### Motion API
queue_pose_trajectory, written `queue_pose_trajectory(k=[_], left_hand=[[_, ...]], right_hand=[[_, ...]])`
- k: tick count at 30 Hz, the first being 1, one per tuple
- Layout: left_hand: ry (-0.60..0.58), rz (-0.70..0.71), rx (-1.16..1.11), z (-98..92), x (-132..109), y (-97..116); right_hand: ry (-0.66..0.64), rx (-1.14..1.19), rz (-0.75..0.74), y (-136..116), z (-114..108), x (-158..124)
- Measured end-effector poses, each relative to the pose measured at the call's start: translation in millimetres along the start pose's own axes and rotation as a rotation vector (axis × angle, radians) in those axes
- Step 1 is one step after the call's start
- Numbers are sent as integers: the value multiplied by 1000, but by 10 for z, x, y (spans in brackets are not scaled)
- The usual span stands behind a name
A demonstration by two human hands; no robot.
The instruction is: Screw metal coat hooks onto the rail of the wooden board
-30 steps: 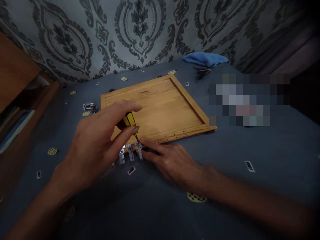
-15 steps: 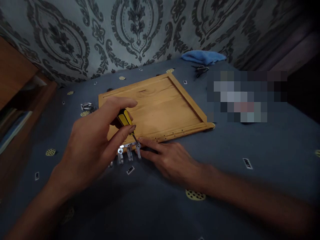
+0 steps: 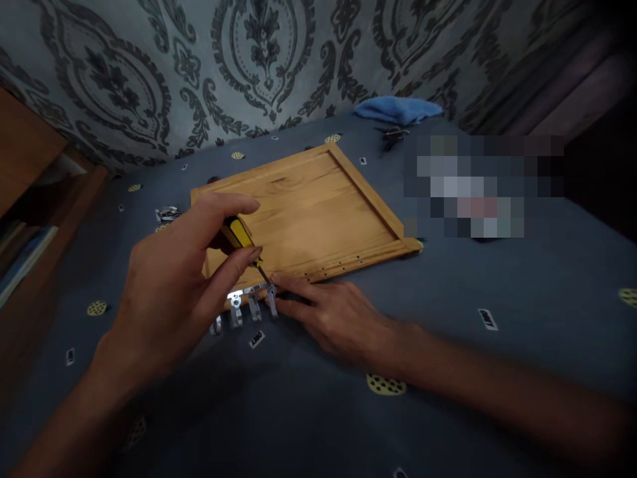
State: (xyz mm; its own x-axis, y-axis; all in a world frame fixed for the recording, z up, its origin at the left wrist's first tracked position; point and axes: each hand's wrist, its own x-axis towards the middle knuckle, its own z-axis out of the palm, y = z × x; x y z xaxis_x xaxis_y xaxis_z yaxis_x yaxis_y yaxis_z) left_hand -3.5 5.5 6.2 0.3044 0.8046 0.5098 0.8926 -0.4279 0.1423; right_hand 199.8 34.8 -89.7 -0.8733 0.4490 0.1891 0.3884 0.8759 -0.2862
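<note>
Two bare hands work low over a blue-grey patterned cloth (image 3: 497, 279). The left hand (image 3: 169, 292) pinches a yellow-and-black screwdriver (image 3: 237, 234) between thumb and fingers, its tip down on a metal hook rail (image 3: 249, 295) at the near edge of a wooden panel (image 3: 308, 212). The right hand (image 3: 333, 318) lies flat, fingertips pressing the rail's right end. Compared with a second ago, the screwdriver leans further left and a fourth hook shows; the grip is unchanged, so the tool seems to be turning in place. Beyond the panel, a blue rag (image 3: 398, 108) lies by the wall
</note>
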Motion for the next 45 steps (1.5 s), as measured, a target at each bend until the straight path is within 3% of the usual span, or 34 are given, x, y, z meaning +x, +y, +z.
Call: queue_pose_trajectory(k=[9,15,20,25,34,37,41,45], left_hand=[[41,18,53,89,-8,29],[13,-63,-54,41,-21,34],[-34,-4,-73,30,-2,1],[17,18,19,68,-7,-2],[-27,-85,-213,13,-22,-9],[-60,-72,-152,35,-10,-18],[-15,-20,8,66,-11,-23],[-25,-72,-41,44,-28,-13]], right_hand=[[-16,-3,-14,10,-10,-7],[-6,-9,-18,10,-4,-8],[-14,-22,-12,12,-13,-4],[-3,-28,-21,25,-2,-14],[34,-27,-38,32,11,-18],[31,-32,-37,35,11,-22],[16,-35,-37,35,1,-21],[17,-36,-33,30,-12,-16]])
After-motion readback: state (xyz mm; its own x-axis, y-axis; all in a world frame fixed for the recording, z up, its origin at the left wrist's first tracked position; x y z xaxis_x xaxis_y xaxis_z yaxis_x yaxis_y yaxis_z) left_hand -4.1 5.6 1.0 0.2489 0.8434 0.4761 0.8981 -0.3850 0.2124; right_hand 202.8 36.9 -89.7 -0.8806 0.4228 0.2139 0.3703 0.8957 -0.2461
